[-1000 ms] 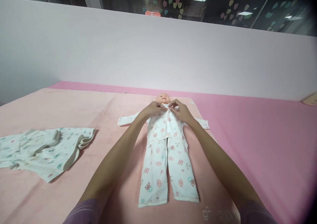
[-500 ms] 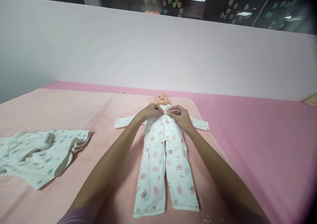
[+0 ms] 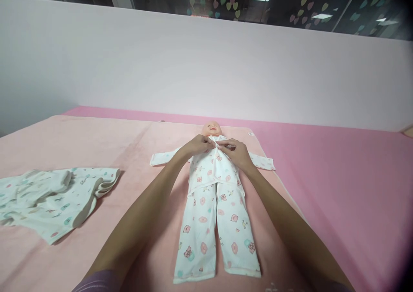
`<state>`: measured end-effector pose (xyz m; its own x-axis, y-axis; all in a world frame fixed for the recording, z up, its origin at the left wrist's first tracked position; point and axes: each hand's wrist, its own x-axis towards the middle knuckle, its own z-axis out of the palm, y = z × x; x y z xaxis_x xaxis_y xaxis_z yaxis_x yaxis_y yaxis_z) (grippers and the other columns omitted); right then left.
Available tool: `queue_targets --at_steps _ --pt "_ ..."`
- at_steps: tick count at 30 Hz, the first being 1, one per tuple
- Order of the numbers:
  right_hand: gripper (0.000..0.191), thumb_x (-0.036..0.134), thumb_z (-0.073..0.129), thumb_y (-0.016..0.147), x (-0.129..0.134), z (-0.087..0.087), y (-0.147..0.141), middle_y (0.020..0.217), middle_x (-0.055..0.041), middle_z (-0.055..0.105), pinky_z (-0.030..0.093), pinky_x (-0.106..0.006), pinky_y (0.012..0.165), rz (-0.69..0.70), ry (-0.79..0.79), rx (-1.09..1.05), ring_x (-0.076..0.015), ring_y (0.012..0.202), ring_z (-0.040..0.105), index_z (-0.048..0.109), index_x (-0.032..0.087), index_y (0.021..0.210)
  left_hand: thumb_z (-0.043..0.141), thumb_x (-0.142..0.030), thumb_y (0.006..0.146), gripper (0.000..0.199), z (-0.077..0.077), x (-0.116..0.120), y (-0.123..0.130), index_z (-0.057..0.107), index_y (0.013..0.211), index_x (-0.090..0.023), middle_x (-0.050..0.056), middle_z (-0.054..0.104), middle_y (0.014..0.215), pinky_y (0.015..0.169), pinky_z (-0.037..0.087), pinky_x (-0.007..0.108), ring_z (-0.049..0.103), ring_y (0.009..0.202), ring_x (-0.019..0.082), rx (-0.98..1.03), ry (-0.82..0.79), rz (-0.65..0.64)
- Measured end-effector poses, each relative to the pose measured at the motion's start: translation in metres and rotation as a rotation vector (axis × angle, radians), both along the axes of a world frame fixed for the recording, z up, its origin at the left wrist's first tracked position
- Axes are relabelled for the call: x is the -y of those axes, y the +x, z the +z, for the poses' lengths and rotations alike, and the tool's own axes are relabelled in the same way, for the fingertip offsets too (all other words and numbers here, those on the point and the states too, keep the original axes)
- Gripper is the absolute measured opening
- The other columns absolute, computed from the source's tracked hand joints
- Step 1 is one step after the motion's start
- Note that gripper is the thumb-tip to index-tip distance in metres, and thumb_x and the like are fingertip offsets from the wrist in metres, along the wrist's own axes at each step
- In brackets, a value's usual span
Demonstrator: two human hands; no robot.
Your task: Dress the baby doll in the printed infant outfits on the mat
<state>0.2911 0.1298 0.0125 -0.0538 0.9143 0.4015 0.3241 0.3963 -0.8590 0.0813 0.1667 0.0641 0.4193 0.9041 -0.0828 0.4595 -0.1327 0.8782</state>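
Observation:
A baby doll (image 3: 212, 128) lies face up, dressed in a white patterned top (image 3: 206, 170) and matching trousers (image 3: 200, 234). Its sleeves stretch out to both sides. Just below the doll's neck, my left hand (image 3: 199, 145) pinches the top's front edge near the centre line. Opposite it, my right hand (image 3: 235, 151) has its fingers closed on the other side of the same opening. The fingertips of both hands nearly meet; any fastener between them is too small to make out.
A second white patterned garment (image 3: 48, 201) lies folded at the left on the light pink blanket (image 3: 106, 141). A darker pink mat (image 3: 322, 167) extends to the right. Behind stands a white wall (image 3: 206, 68) below a window with heart stickers.
The camera view has shifted slightly. Both hands remain at the top's neckline, with only small movements of the fingers.

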Motion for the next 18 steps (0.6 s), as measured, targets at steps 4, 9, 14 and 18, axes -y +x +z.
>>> queue_targets --at_steps 4,9,14,18 --pt "0.033 0.043 0.085 0.083 0.0011 -0.0029 -0.0048 0.111 -0.0055 0.082 0.062 -0.048 0.101 -0.021 -0.079 -0.135 -0.0286 0.106 0.077 0.083 0.028 0.113 0.075 -0.034 0.073 0.019 -0.0025 -0.0004 0.0018 0.07 0.067 -0.016 0.001 0.056 0.063 0.058 0.034 0.028 0.046 0.061 0.013 0.019 0.011 0.032" --pt "0.034 0.044 0.088 0.079 0.0028 -0.0036 -0.0081 0.11 -0.0067 0.083 0.062 -0.046 0.103 -0.059 -0.063 -0.21 -0.0278 0.107 0.078 0.081 0.024 0.105 0.075 -0.032 0.072 0.021 -0.0026 -0.0012 0.0035 0.064 0.061 -0.018 0.0 0.052 0.059 0.058 0.035 0.028 0.045 0.06 0.013 0.036 0.007 0.02" --pt "0.034 0.048 0.088 0.078 0.0018 -0.006 -0.008 0.103 -0.008 0.082 0.065 -0.041 0.086 -0.083 -0.106 -0.233 -0.0288 0.103 0.077 0.08 0.024 0.099 0.074 -0.031 0.074 0.026 -0.0038 -0.0039 0.003 0.059 0.058 -0.018 -0.001 0.05 0.059 0.058 0.032 0.028 0.042 0.057 0.012 0.047 -0.04 0.039" --pt "0.034 0.049 0.09 0.075 -0.0052 -0.0103 -0.0068 0.103 -0.0076 0.082 0.062 -0.042 0.094 -0.068 -0.073 -0.262 -0.0261 0.099 0.076 0.08 0.023 0.094 0.074 -0.029 0.076 0.026 -0.0028 -0.0025 0.004 0.059 0.059 -0.018 -0.002 0.047 0.058 0.057 0.03 0.029 0.037 0.054 0.011 0.064 -0.07 0.067"
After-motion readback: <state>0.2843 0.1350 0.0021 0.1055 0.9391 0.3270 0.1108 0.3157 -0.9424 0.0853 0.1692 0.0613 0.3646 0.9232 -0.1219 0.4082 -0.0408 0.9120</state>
